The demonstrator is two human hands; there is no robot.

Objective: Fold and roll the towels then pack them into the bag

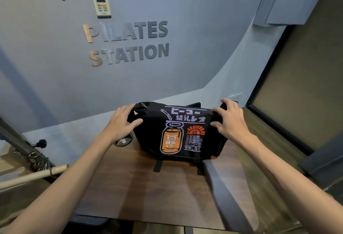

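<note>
Both hands on the black messenger bag (178,131).
The bag sat flap-closed on the wooden tabletop (148,193) against the wall; left hand (120,120) and right hand (229,119) apparently gripped its upper corners, fingers curled over the fabric.

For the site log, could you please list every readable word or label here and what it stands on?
"PILATES STATION": raised metal letters on the grey wall.
Japanese print, including "ヒーコー", on the black bag flap; its smaller lines are unclear.
Wall remote: button labels too small to read.
</note>
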